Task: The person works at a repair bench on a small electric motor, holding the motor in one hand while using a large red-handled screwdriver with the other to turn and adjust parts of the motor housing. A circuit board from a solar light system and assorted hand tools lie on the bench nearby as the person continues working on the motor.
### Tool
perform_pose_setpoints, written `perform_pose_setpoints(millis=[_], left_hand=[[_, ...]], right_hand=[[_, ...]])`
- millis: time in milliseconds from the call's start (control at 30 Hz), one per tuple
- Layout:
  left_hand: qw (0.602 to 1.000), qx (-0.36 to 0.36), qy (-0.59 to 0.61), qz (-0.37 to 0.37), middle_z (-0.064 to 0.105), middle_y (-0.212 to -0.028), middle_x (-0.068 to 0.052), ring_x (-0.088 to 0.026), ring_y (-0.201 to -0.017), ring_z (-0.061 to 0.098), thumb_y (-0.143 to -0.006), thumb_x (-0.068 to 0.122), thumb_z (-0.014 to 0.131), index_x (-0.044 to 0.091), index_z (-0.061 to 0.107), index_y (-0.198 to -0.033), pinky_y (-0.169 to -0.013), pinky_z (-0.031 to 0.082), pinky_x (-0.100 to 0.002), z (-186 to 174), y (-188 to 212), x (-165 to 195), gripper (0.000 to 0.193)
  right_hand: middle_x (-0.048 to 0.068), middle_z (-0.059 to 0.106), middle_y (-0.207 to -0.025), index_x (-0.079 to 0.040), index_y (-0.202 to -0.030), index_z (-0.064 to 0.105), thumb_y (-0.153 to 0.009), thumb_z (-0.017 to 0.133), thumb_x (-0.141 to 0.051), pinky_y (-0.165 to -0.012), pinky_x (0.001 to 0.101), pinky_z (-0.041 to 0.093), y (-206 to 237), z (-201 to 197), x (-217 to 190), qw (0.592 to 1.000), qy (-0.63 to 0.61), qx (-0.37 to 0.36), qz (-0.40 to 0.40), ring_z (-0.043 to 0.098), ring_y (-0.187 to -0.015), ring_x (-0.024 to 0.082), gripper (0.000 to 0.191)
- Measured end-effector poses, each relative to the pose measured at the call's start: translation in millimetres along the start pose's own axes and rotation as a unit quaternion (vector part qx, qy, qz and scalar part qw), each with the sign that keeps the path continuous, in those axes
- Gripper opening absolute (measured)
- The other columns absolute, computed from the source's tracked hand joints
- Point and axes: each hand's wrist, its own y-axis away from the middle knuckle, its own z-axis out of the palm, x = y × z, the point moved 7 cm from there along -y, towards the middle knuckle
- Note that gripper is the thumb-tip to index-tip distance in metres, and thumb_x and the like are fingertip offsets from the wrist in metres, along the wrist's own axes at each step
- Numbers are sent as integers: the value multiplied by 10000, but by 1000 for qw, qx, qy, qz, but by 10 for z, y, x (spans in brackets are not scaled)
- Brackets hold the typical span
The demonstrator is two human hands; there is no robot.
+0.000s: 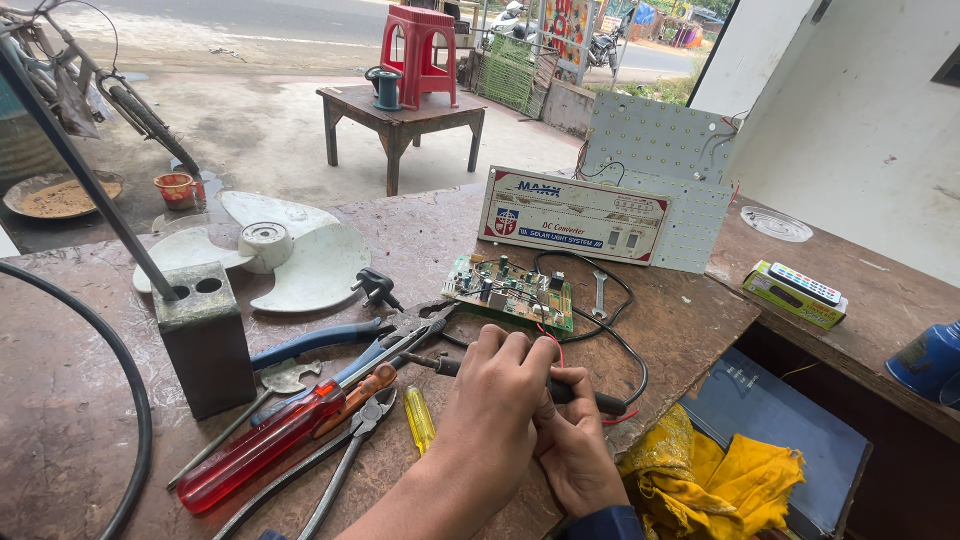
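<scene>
Yellow cloth (710,470) lies bunched at the near right, below the edge of the worn wooden workbench (60,380). Both hands meet at the bench's near edge: the left hand (495,400) lies on top, fingers curled down, and the right hand (575,450) sits just beneath it, closed around the black handle of a soldering iron (590,398) that lies across the edge with a red wire (552,345) running up past the knuckles; whether the left hand also grips the tool cannot be told, since its fingers hide the contact. Just left of the hands lie a small yellow tester screwdriver (420,418), a large red-handled screwdriver (255,450), bare steel pliers (345,455) and blue-handled pliers (320,340), crowded together and overlapping. Further left stands a dark metal block (205,340) with two holes in its top, one holding a slanted rod. Just beyond the hands sits the green circuit board (510,292), flat on the bench, with a small spanner (599,295) and black cable to its right. Behind it leans a white casing panel (572,216) against a white LED panel (660,140). A white fan blade (270,250) lies at the far left, and a green remote box (796,294) at the far right. Beyond the bench, a small wooden table (400,115) carries a red stool (418,50).
</scene>
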Motion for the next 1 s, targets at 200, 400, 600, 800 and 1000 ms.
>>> perform_pose_setpoints(millis=[200,400,600,800,1000], left_hand=[[999,14,-35,-19,650,-1024,-163,-395,-1078,543,-635,-145,601,29,615,-1134,-917,428,-502,-18,-17,-22,528],[999,-8,-41,-28,653,-984,-153,-386,-1039,558,-679,-119,612,28,609,-1021,-909,431,-494,27,-21,-109,373],[999,32,5,17,658,-1003,-142,-378,-1042,568,-692,-124,588,30,626,-1075,-903,438,-476,-18,-24,-161,414],[997,67,-44,11,670,-984,-116,-344,-1041,572,-667,-106,603,63,648,-1113,-943,341,-482,-45,-9,-145,478],[999,48,-16,-14,685,-983,-84,-306,-1035,583,-781,-52,641,101,668,-1059,-949,352,-454,-29,-23,-193,317]], right_hand=[[86,676,-1125,-137,-1241,465,-880,696,-195,-760,375,637,5,22,-4,1000,13,11,6,718,-975,196,432],[49,662,-1107,-128,-1214,473,-897,692,-198,-804,390,618,13,100,-46,1000,-4,-10,-19,688,-979,151,392],[31,660,-1088,-153,-1234,462,-915,694,-213,-808,386,605,-47,137,-83,999,11,-28,-25,667,-955,147,400],[53,669,-1116,-147,-1253,442,-911,683,-260,-826,410,607,-39,175,-151,999,24,-21,-32,687,-991,172,433],[47,669,-1111,-153,-1252,443,-915,673,-259,-819,420,611,-25,196,-164,999,36,-22,-25,689,-977,180,421]])
